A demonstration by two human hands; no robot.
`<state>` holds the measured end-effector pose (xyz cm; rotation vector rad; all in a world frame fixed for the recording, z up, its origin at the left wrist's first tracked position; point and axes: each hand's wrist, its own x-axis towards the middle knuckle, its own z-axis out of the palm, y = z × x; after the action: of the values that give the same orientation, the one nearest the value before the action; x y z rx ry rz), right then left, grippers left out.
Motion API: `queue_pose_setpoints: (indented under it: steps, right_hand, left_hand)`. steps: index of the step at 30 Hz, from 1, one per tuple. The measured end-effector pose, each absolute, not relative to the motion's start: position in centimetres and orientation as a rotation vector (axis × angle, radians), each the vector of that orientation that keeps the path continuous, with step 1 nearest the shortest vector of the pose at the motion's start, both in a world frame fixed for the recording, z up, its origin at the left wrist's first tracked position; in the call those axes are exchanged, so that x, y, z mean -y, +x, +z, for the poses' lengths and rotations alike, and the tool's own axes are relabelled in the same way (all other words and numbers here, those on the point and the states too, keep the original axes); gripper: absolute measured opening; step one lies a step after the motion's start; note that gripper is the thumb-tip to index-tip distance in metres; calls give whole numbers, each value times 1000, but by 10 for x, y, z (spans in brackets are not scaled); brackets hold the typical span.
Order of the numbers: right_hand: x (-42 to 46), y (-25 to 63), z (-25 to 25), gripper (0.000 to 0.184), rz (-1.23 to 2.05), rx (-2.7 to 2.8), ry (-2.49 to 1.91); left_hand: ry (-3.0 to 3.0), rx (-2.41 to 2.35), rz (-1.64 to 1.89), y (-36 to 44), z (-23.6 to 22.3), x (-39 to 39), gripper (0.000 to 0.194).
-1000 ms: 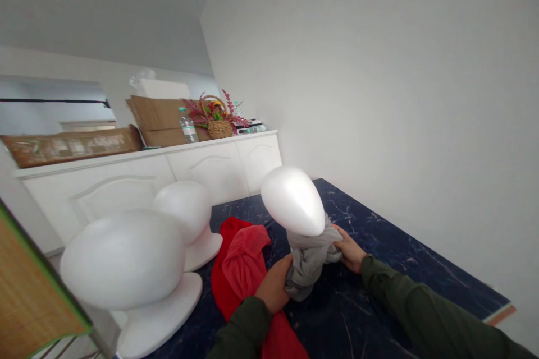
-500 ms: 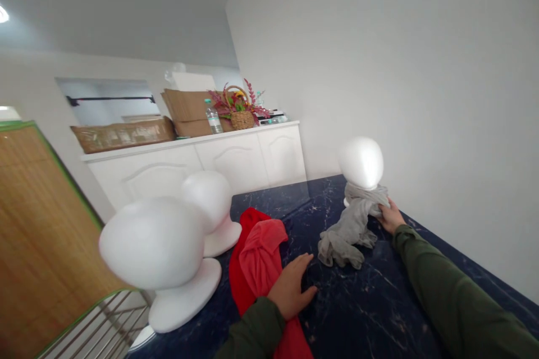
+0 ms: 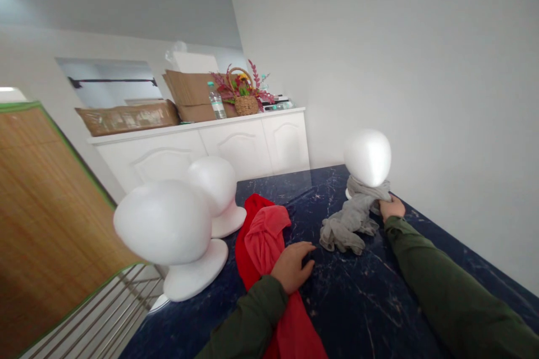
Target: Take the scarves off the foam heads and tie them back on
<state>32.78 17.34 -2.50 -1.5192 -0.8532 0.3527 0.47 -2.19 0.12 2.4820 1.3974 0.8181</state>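
Note:
A white foam head form (image 3: 368,157) stands at the far right of the dark marble table (image 3: 370,303), with a grey scarf (image 3: 351,219) wound round its neck and trailing onto the table. My right hand (image 3: 391,207) grips the grey scarf at the form's base. My left hand (image 3: 293,265) rests flat with fingers spread on the table, touching the edge of a red scarf (image 3: 263,247). Two more white foam head forms (image 3: 168,230) (image 3: 217,185) stand at the left.
A white sideboard (image 3: 202,146) stands behind the table, carrying cardboard boxes (image 3: 189,95), a water bottle (image 3: 216,102) and a flower basket (image 3: 243,95). A wooden panel (image 3: 37,224) and a metal rack (image 3: 101,320) are at the left. A plain wall runs along the right.
The foam head with the grey scarf went from held near me to standing at the far right. My left hand let go of the scarf and came down flat beside the red scarf.

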Motion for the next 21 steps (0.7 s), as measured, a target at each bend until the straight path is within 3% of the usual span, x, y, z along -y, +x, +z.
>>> queue_pose_setpoints:
  steps: [8, 10, 12, 15, 17, 21]
  right_hand:
    - [-115, 320, -13, 69, 113, 855, -1654]
    - [-92, 308, -6, 66, -50, 921, -1601]
    - [-63, 290, 1, 52, -111, 1143, -1473]
    - [-6, 249, 7, 33, 147, 1695, -1217]
    - [38, 215, 6, 33, 330, 2087, -1021]
    - [109, 161, -2, 52, 360, 2397, -909]
  left_hand:
    - [2501, -1643, 979, -8, 20, 20, 25]
    - [2453, -1710, 1007, -18, 24, 19, 24]
    - [2411, -1775, 1041, -29, 29, 18, 24]
    - [2363, -1845, 1085, -41, 33, 16, 22]
    - [2342, -1865, 1102, -45, 35, 16, 21]
    - [2295, -1891, 1107, -45, 35, 19, 19]
